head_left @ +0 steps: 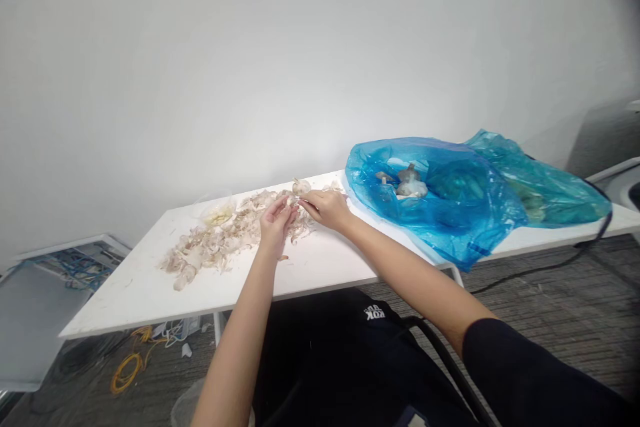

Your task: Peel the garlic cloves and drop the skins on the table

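Both my hands meet over the white table (330,260), at the right part of a heap of dry garlic skins (215,243). Between the fingertips of my left hand (276,221) is a small pale garlic clove (291,201). My right hand (327,208) comes in from the right, its thumb and fingers pinched at the same clove. Just behind them lies a whole garlic bulb (301,187). Left of the hands, a clear bowl (201,208) holds peeled yellowish cloves (220,215); the skins partly hide it.
A blue plastic bag (465,233) gapes on the right, with several garlic bulbs (412,185) inside. Behind it lies a greenish plastic bag (555,187). A wall runs along the table's back. Yellow cable (127,373) and a clear bag-like container (187,403) are below.
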A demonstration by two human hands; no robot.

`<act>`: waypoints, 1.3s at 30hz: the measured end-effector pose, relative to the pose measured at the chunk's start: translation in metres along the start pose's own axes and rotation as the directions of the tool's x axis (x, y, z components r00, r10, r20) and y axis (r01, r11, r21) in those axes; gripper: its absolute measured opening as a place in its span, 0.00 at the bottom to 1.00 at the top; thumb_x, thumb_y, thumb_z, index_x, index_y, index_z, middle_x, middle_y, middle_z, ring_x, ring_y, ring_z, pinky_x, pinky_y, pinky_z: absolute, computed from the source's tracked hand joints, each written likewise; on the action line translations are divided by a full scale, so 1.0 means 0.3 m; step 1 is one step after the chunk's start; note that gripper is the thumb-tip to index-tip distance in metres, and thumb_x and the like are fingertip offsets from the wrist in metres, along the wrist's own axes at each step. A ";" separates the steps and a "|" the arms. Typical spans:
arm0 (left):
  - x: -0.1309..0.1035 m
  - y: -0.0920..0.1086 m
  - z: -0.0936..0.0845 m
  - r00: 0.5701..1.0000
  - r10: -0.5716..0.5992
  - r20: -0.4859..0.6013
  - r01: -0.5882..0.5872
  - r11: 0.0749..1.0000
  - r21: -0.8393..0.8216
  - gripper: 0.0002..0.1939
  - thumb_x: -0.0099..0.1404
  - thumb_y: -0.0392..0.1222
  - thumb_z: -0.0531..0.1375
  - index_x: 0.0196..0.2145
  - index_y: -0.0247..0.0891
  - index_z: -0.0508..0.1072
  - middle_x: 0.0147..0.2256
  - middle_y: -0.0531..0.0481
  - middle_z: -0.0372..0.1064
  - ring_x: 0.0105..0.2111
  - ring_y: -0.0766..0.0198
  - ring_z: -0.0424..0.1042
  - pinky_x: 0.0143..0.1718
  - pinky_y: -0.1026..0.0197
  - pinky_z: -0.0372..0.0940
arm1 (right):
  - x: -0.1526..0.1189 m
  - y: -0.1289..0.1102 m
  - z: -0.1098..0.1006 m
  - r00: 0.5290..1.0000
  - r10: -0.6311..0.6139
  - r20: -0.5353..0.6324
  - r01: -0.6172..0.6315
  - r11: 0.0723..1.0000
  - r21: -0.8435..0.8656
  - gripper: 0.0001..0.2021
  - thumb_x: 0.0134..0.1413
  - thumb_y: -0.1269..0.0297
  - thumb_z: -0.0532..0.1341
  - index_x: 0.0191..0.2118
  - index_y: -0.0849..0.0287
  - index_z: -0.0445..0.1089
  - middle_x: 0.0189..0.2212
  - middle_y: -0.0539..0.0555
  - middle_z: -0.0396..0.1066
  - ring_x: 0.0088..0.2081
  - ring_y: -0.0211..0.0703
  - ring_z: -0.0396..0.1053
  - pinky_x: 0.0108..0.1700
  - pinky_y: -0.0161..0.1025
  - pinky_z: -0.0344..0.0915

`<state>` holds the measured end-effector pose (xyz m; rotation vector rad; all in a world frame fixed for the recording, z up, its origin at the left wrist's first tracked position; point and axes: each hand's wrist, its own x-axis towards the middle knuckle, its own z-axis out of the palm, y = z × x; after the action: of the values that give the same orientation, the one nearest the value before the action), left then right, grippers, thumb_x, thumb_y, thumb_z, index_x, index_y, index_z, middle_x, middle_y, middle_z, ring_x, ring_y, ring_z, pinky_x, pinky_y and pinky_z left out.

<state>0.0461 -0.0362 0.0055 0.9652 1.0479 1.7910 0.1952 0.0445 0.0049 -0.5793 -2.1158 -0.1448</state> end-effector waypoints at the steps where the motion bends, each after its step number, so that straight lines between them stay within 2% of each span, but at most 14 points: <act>1: 0.000 0.000 0.000 1.000 0.001 0.000 -0.001 1.000 0.001 0.23 0.48 0.43 0.72 0.43 0.39 0.75 0.38 0.49 0.74 0.37 0.65 0.76 0.44 0.63 0.69 | -0.001 0.001 0.000 1.000 -0.003 0.000 0.003 1.000 0.005 0.14 0.66 0.57 0.51 0.41 0.55 0.73 0.35 0.52 0.76 0.33 0.36 0.71 0.34 0.32 0.56; 9: -0.003 0.007 0.009 1.000 0.001 -0.020 -0.001 1.000 -0.018 0.24 0.45 0.43 0.73 0.42 0.38 0.76 0.38 0.48 0.75 0.38 0.64 0.76 0.42 0.63 0.70 | -0.002 -0.001 0.004 1.000 -0.024 -0.005 0.024 1.000 0.018 0.14 0.66 0.58 0.51 0.42 0.55 0.73 0.35 0.51 0.76 0.34 0.36 0.72 0.35 0.32 0.57; 14: -0.006 0.009 0.009 1.000 0.003 -0.013 -0.003 1.000 -0.004 0.24 0.47 0.43 0.72 0.42 0.39 0.75 0.38 0.49 0.74 0.38 0.64 0.76 0.43 0.63 0.69 | 0.002 -0.003 -0.004 1.000 -0.018 -0.019 0.018 1.000 -0.007 0.15 0.66 0.58 0.51 0.38 0.57 0.74 0.33 0.51 0.76 0.31 0.36 0.70 0.33 0.33 0.56; 25: -0.005 0.007 0.008 1.000 0.001 -0.012 -0.002 1.000 -0.025 0.24 0.46 0.42 0.73 0.42 0.39 0.76 0.36 0.51 0.74 0.36 0.67 0.76 0.42 0.66 0.69 | 0.003 -0.004 -0.003 0.997 -0.046 -0.061 0.046 0.999 0.000 0.16 0.66 0.58 0.50 0.39 0.56 0.74 0.32 0.50 0.76 0.31 0.35 0.70 0.32 0.32 0.56; 33: -0.002 0.003 0.004 1.000 0.004 -0.001 -0.004 1.000 -0.021 0.23 0.47 0.42 0.72 0.42 0.38 0.75 0.36 0.50 0.74 0.38 0.65 0.77 0.42 0.65 0.70 | 0.004 -0.005 -0.008 0.997 -0.029 -0.074 0.026 0.999 -0.041 0.16 0.66 0.58 0.50 0.37 0.57 0.74 0.31 0.50 0.76 0.29 0.35 0.70 0.31 0.33 0.53; 39: -0.001 0.001 0.001 1.000 0.004 -0.001 -0.004 1.000 -0.021 0.23 0.48 0.41 0.72 0.42 0.38 0.75 0.37 0.49 0.75 0.38 0.65 0.76 0.42 0.64 0.70 | 0.002 -0.004 -0.008 0.996 -0.031 -0.081 0.031 1.000 0.000 0.14 0.65 0.59 0.52 0.39 0.56 0.74 0.32 0.50 0.76 0.30 0.35 0.70 0.32 0.33 0.55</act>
<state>0.0464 -0.0363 0.0059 0.9543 1.0265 1.8023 0.1962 0.0428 0.0069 -0.5314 -2.0464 -0.1819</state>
